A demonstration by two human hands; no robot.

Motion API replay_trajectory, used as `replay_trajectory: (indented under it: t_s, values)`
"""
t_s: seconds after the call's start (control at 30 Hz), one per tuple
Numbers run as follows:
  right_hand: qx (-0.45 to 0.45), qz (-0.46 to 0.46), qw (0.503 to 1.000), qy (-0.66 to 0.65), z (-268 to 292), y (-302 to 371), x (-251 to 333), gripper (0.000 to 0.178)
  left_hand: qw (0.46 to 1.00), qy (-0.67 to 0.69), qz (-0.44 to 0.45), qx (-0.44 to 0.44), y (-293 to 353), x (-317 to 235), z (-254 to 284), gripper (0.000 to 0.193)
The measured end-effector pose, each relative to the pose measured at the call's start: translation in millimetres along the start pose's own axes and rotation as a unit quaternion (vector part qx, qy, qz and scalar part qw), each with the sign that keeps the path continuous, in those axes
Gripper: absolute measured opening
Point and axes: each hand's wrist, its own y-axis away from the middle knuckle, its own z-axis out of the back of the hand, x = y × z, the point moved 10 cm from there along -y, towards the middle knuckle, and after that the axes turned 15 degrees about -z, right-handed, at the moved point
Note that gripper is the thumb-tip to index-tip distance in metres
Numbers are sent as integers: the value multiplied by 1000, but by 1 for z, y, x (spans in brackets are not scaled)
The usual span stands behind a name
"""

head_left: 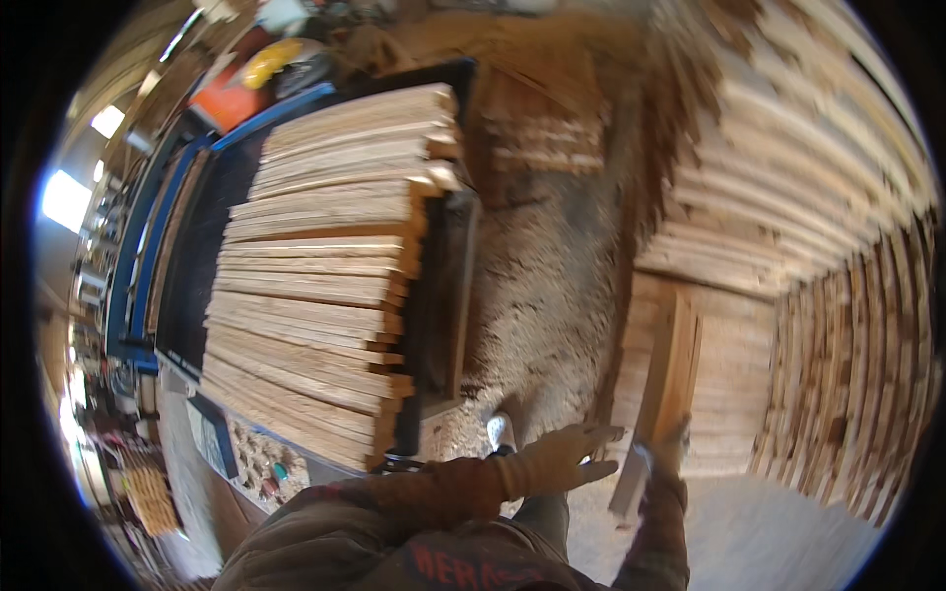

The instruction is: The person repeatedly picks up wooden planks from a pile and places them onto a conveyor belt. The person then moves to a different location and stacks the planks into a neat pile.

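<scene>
My left hand (567, 461), in a pale work glove, reaches to the right with its fingers apart and nothing in it. Just beyond its fingertips is a long wooden board (662, 384), with what looks like another lying against it. My right hand (667, 448), somewhat blurred, grips the board at its right side near the close end. Below the board lies a low layer of flat planks (734, 384).
Left of me, a dark-topped machine table (197, 266) bears a row of boards (305, 266). High stacks of planks (847, 364) rise at the right and far right. Wood chips cover the floor (537, 286) between. A smaller plank pile (547, 138) stands farther back.
</scene>
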Motion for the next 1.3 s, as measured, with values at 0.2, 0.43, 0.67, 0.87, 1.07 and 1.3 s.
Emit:
replay_trajectory:
  t_s: [0.2,0.43,0.67,0.87,1.07,1.3]
  values:
    - [213,130,942,-224,13,143,92,123,929,-153,-65,-332,189,-101,223,48]
    - [139,394,908,-39,-64,292,463,126,735,-352,96,-571,357,-79,292,44]
    - [2,631,747,208,-243,360,802,129,634,-353,157,-670,369,-64,297,44]
    - [87,624,695,346,-446,350,952,140,539,-321,305,-717,394,-56,271,48]
    - [303,490,711,403,-577,286,921,139,428,-208,480,-737,402,-83,214,49]
    - [261,521,692,426,-594,269,936,134,394,-201,431,-786,405,-60,193,46]
